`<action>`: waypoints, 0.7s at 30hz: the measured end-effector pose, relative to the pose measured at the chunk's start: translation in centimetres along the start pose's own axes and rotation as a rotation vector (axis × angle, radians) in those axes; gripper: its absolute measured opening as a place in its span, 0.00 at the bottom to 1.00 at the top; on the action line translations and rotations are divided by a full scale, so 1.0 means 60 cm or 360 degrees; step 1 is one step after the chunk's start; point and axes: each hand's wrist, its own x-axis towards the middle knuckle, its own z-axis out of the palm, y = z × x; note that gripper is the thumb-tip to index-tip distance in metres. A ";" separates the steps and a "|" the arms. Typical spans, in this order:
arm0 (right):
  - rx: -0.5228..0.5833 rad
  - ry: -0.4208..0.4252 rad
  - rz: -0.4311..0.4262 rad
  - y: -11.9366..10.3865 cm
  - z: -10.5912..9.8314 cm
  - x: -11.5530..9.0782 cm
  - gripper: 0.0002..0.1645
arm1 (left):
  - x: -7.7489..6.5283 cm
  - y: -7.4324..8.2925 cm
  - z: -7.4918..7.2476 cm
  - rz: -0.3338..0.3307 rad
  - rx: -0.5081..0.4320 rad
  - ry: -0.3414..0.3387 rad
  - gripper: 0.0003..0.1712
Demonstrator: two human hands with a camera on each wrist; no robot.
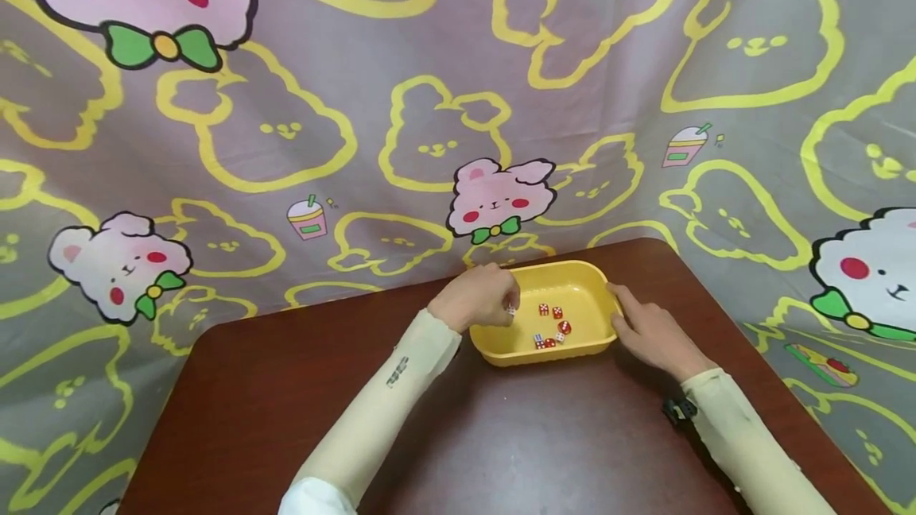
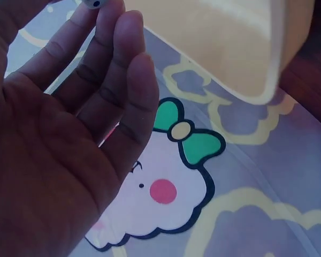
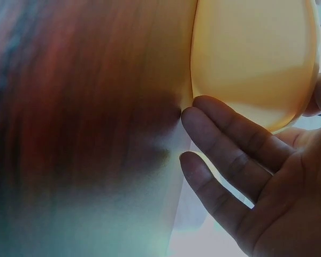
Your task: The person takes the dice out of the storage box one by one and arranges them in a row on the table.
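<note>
A yellow tray (image 1: 494,358) with rounded corners stands on the table. My left hand (image 1: 481,296) is over its left side and pinches a white die (image 1: 510,311) between thumb and fingertips. In the left wrist view that die (image 2: 94,3) shows at the top edge, the other fingers loosely bent. My right hand (image 1: 654,338) holds the tray at its right end. The right wrist view shows fingers (image 3: 232,152) along the tray's outer wall (image 3: 246,59), the thumb at the rim. On the tray floor lie several red dice (image 1: 564,327) and white dice (image 1: 560,337).
The dark brown table (image 1: 300,388) has a rounded corner at the back right. Close behind it hangs a grey cloth (image 1: 429,46) with cartoon bears, which continues along the right side. A dark band (image 1: 678,410) is on my right wrist.
</note>
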 end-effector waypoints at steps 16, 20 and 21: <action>-0.0001 0.0025 -0.0027 0.005 -0.004 0.000 0.31 | -0.050 -0.035 -0.028 -0.0094 -0.0070 -0.0024 0.05; 0.0008 0.0037 -0.0053 0.004 -0.002 0.002 0.30 | -0.059 -0.040 -0.030 -0.0097 -0.0057 -0.0035 0.05; 0.0011 0.0039 -0.0059 0.004 -0.001 0.002 0.30 | -0.062 -0.043 -0.030 -0.0093 -0.0050 -0.0031 0.05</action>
